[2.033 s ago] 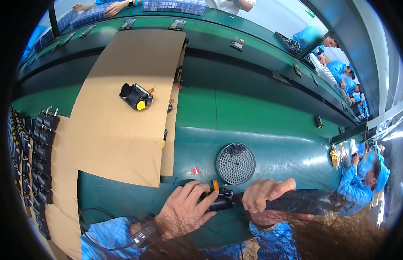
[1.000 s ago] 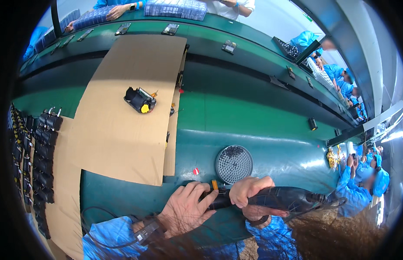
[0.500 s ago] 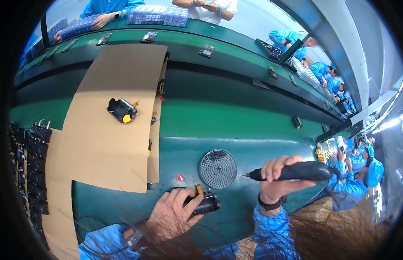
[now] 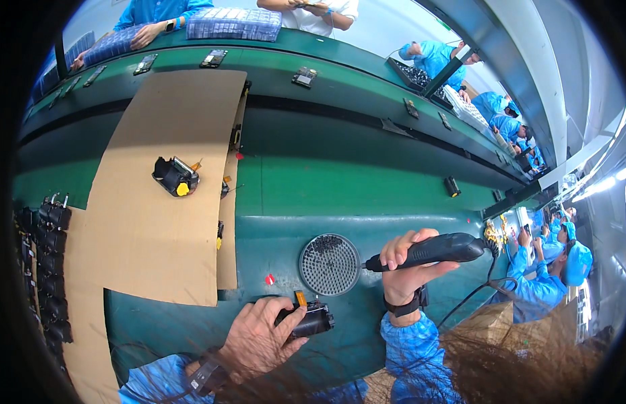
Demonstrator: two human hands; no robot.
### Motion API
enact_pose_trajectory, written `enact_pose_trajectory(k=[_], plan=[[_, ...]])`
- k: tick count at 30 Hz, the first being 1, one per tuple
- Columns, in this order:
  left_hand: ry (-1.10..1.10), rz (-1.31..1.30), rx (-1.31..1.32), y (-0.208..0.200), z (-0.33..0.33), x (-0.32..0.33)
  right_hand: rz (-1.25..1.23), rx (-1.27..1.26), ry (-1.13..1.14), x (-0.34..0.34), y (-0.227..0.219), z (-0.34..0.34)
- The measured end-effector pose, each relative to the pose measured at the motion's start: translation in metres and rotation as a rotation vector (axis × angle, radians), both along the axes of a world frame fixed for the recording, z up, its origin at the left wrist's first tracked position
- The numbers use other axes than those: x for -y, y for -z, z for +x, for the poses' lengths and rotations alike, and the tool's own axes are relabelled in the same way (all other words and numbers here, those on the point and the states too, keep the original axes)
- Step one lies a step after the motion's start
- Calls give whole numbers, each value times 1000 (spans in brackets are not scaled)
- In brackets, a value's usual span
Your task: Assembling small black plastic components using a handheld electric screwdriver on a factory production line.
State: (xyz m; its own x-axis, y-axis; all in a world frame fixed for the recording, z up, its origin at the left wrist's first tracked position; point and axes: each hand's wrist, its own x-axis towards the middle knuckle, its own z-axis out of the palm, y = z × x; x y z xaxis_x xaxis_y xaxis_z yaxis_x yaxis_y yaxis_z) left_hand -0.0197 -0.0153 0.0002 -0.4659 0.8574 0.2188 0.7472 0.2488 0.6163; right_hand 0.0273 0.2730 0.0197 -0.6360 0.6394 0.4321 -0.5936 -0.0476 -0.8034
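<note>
My left hand is closed round the left side of a small black device housing on the green work mat. An orange flat ribbon sticks up from the housing beside my fingertips. In my right hand is a black electric screwdriver, held level with its bit pointing left. The bit's tip is at the right rim of a round grey screw tray, apparently above the mat. Dark small screws are gathered at the tray's far side; the rest shows rows of dimples.
Cardboard lies to the left with another black assembly on it. Black housings line the far left. A red scrap lies near the tray. Circuit boards sit along the far belt. The screwdriver's cable trails right; co-workers sit beyond.
The whole view has shifted slightly. My right hand has brought the screwdriver a little left, closer to the tray's rim. My left hand keeps its hold on the housing.
</note>
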Motion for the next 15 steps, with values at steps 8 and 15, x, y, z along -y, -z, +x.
enact_pose_trajectory(k=[8,15], plan=[[28,62,-9,-4,-4,-6,116,165,113,10,-1,6],[-2,24,-90,-8,-5,6,30,47,-115,7,16,-3]])
